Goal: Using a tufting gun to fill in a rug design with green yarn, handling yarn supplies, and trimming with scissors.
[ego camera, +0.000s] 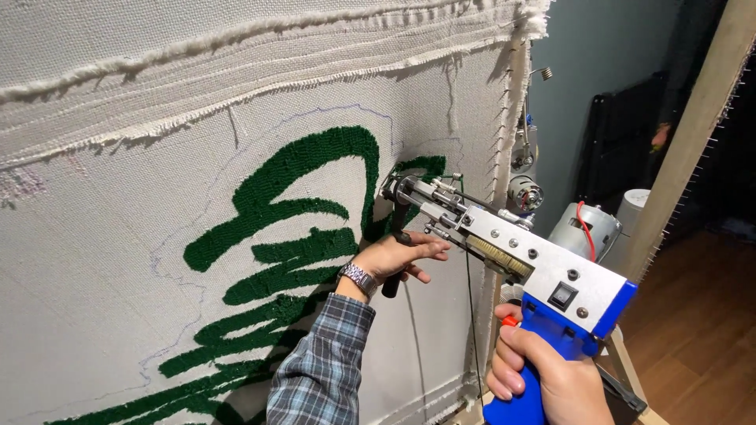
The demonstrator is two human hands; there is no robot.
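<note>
Head cam, one frame. Tufting gun (504,244) was held w/ both hands, nose pressed against the white cloth (118,236) stretched upright on a wood frame (693,134). Right hand (551,378) was wrapped shut around the blue pistol grip (551,346) at the rear, lower right of view; index finger lay near a small orange trigger (510,320), prob. so the motor could be run w/o shifting the grip. Left hand (398,256) was closed on the black front handle (394,271) just behind the nose, wrist bent back, palm close to the cloth; judged this was for steering and for keeping the needle end pushed square into the fabric. Wristwatch (358,277) and plaid sleeve (315,370) on that arm. Gun body sloped up-left from grip to nose, silver side plate w/ black rocker switch (562,295) facing the cam, motor (587,228) w/ red wire on the far side. Nose met the cloth at the right end of the green yarn pattern (291,236), beside a fresh green patch near the frame edge; thin pen outline on the cloth ran past the filled areas, so unfilled parts remained. A dark yarn strand (468,315) hung down below the gun. Cloth top edge frayed, folded over the frame. Beyond the frame: grey-blue wall, wood floor (701,330), a dark folded thing, too dim to ID.
</note>
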